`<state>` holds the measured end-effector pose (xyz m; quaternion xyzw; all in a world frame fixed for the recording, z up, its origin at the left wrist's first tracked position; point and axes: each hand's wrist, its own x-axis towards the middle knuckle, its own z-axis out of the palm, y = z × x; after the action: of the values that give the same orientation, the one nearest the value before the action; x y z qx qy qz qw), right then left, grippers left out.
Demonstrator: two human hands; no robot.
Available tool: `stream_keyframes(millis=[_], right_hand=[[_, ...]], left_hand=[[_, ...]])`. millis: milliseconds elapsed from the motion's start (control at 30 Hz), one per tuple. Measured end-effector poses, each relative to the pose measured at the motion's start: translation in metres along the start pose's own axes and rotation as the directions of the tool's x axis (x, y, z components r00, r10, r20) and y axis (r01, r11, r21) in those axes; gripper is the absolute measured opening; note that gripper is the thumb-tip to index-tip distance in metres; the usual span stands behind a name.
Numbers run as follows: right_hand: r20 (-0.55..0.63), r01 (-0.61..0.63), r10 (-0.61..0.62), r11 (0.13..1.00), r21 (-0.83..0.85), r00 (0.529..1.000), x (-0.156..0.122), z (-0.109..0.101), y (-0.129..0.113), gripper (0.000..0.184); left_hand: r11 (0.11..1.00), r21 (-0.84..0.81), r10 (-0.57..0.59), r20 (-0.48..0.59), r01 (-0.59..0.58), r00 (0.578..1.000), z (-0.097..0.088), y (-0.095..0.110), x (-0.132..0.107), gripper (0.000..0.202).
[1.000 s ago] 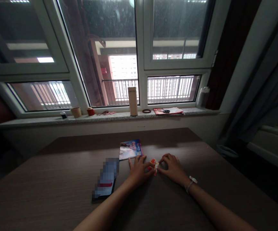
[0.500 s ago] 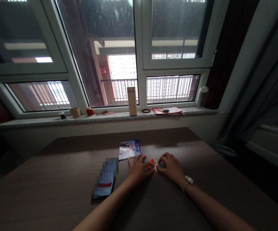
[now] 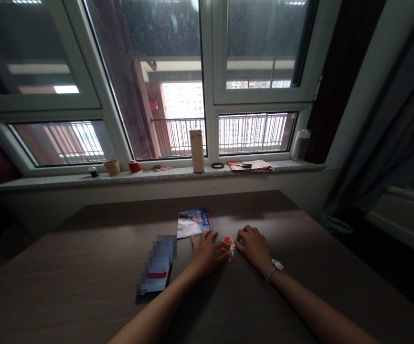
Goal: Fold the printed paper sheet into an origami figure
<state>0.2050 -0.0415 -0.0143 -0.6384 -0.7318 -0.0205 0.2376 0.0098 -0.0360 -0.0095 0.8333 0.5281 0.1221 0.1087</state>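
Observation:
A small folded piece of red and white paper [image 3: 228,246] lies on the dark wooden table [image 3: 85,258] between my two hands. My left hand [image 3: 206,253] rests on the table with its fingers pressing the paper's left edge. My right hand [image 3: 253,246] has its fingers curled and pinched on the paper's right side. A bracelet sits on my right wrist [image 3: 274,267]. A colourful booklet [image 3: 193,222] lies just beyond my left hand.
A phone [image 3: 158,267] lies on the table left of my left forearm. The window sill [image 3: 156,174] carries a tall beige flask [image 3: 196,151], small cups, a red pot, a ring, and papers. Dark curtains hang at the right.
My right hand has shifted slightly left and forward along the paper. The left hand and the paper stay in place.

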Motion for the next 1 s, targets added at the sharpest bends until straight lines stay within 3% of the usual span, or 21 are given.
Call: stream_keyframes(millis=[333, 533, 667, 1000], right_hand=[[-0.04, 0.01, -0.01, 1.0, 0.003, 0.999, -0.002, 0.001, 0.0, 0.014], [-0.009, 0.016, -0.015, 0.982, 0.189, 1.0, -0.003, 0.003, 0.01, 0.016], [0.005, 0.079, -0.084, 0.959, 0.273, 0.996, -0.005, 0.002, 0.014, 0.017], [0.059, 0.142, -0.153, 0.978, 0.153, 0.986, -0.007, -0.01, 0.008, 0.019]], left_hand=[[1.0, 0.013, 0.019, -0.041, -0.018, 0.999, 0.004, -0.001, -0.001, 0.031], [0.998, 0.038, 0.043, -0.071, -0.041, 0.997, 0.006, -0.001, -0.001, 0.031], [0.998, 0.038, 0.046, -0.065, -0.044, 0.997, 0.006, -0.002, -0.001, 0.034], [0.991, 0.104, 0.09, -0.074, -0.082, 0.993, 0.007, 0.001, -0.002, 0.039]])
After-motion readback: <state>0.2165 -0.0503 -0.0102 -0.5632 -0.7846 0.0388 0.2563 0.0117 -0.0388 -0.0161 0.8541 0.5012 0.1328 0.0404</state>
